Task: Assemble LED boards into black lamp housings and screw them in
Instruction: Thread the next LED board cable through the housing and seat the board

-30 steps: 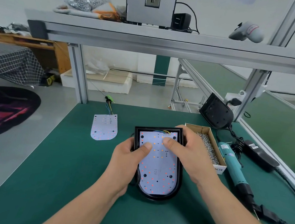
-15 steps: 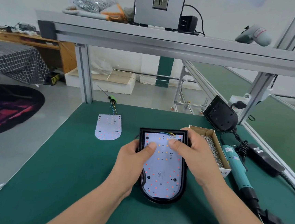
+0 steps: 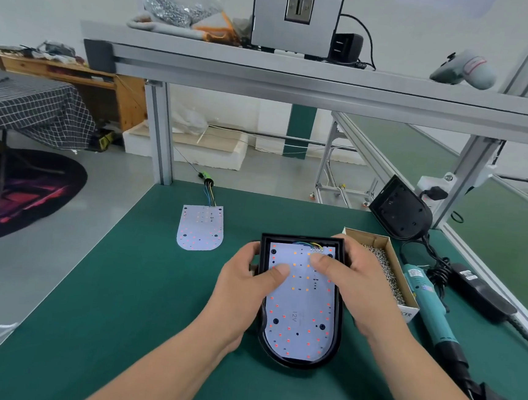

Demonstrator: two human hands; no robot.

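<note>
A black lamp housing (image 3: 337, 334) lies flat on the green mat with a white LED board (image 3: 300, 311) seated inside it, coloured wires at its top edge. My left hand (image 3: 242, 290) grips the housing's left side, thumb pressing on the board. My right hand (image 3: 354, 281) grips the right side, thumb pressing the board near its top. A second LED board (image 3: 201, 231) with wires lies loose on the mat to the left. A second black housing (image 3: 402, 212) leans against the frame post at the right.
A cardboard box of screws (image 3: 384, 267) sits right beside my right hand. A teal electric screwdriver (image 3: 428, 310) and its black power brick (image 3: 478, 292) lie along the right edge. Aluminium frame posts and a shelf stand behind. Bare green mat (image 3: 120, 299) stretches to the left.
Both hands stay on the housing with thumbs on the board; the thumbs have shifted slightly. The camera view has moved, so the housing sits a little further right and lower in frame.
</note>
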